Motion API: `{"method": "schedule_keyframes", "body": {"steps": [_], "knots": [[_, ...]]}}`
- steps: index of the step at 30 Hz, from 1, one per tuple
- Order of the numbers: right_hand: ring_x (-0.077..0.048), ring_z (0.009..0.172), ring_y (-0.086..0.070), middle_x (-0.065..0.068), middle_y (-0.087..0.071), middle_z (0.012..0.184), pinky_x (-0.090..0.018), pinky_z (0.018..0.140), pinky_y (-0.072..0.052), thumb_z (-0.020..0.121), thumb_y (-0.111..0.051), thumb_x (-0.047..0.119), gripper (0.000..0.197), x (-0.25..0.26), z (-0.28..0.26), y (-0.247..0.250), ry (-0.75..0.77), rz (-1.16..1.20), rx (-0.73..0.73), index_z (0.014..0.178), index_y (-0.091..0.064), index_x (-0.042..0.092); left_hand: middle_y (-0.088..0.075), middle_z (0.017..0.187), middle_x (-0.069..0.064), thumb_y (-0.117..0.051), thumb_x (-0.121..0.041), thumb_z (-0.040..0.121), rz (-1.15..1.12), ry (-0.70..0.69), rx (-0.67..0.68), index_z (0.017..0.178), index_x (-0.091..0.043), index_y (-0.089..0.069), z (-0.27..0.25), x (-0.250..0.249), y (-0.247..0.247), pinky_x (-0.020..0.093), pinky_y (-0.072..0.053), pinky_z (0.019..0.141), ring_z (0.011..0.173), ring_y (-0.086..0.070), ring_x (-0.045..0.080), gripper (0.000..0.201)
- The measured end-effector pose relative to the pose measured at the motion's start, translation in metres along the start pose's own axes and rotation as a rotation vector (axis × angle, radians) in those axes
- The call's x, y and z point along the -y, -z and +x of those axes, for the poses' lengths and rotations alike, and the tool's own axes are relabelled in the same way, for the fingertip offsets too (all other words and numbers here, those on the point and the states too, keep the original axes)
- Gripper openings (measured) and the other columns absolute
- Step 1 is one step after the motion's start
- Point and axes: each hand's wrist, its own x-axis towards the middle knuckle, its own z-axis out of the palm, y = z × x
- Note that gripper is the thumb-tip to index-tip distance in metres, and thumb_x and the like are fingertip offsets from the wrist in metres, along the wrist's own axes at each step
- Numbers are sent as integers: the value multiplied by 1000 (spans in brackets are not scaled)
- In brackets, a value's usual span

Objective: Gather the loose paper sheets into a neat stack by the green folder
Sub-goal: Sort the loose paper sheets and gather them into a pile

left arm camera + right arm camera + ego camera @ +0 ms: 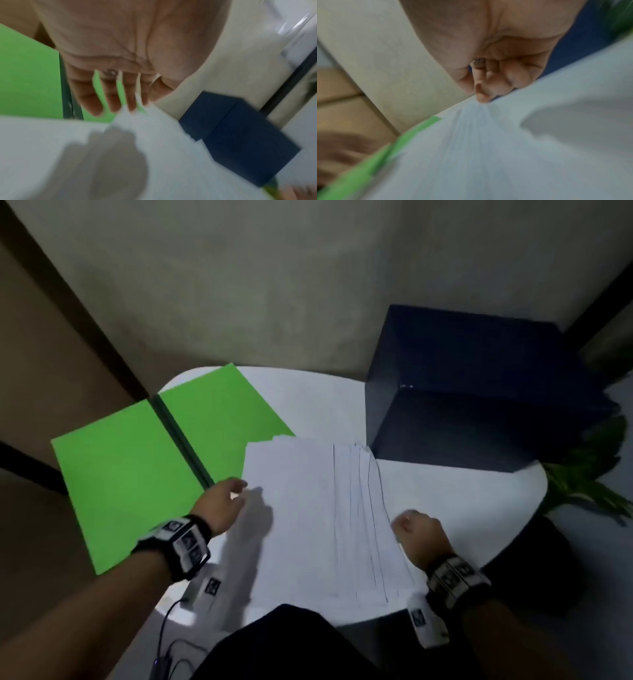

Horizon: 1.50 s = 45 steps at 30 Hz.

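Note:
White paper sheets (301, 518) lie fanned on the round white table (462, 498), their right edges staggered. The open green folder (137, 467) lies to their left, its far page partly under the sheets' top corner. My left hand (222, 501) is at the sheets' left edge with fingers (116, 100) straight, tips at the paper (154, 135) beside the folder (25, 81). My right hand (416, 530) is at the right edge. In the right wrist view its curled fingers (488, 88) pinch the edge of the sheets (488, 148).
A dark blue box (462, 392) stands on the table right behind the sheets. A green plant (589, 474) is off the table's right side. A black cable (164, 645) hangs at the near left edge. A beige wall lies beyond.

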Motion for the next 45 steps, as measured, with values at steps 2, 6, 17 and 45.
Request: {"method": "schedule_keyframes", "body": {"steps": [2, 6, 17, 45], "knots": [[-24, 97, -67, -5, -73, 103, -25, 83, -50, 93, -56, 29, 20, 24, 20, -21, -3, 184, 9, 99, -69, 16, -55, 136, 21, -54, -20, 90, 70, 103, -48, 137, -7, -47, 16, 0, -16, 43, -47, 100, 119, -57, 38, 50], [-27, 125, -56, -12, -59, 135, -32, 106, -43, 92, -60, 38, 55, 65, 37, -58, -13, 196, 38, 136, -52, 5, -63, 114, 23, -54, -18, 83, 52, 181, -7, 117, -4, -52, 25, -3, -49, 45, -55, 80, 96, -63, 40, 36], [-30, 122, -59, -15, -58, 136, -31, 98, -48, 89, -69, 17, 56, 80, 42, -72, -178, 426, 37, 139, -47, 1, -67, 116, 20, -56, -9, 90, -81, 228, -181, 123, -8, -57, 7, -18, -66, 36, -45, 86, 107, -61, 38, 33], [-28, 100, -64, -11, -67, 116, -34, 87, -55, 88, -67, 19, 32, 82, 47, -97, -235, 232, -86, 118, -57, 11, -65, 102, 3, -75, -6, 79, -378, 94, -252, 120, -9, -61, 0, 39, 11, 32, -44, 87, 91, -60, 22, 43]]}}
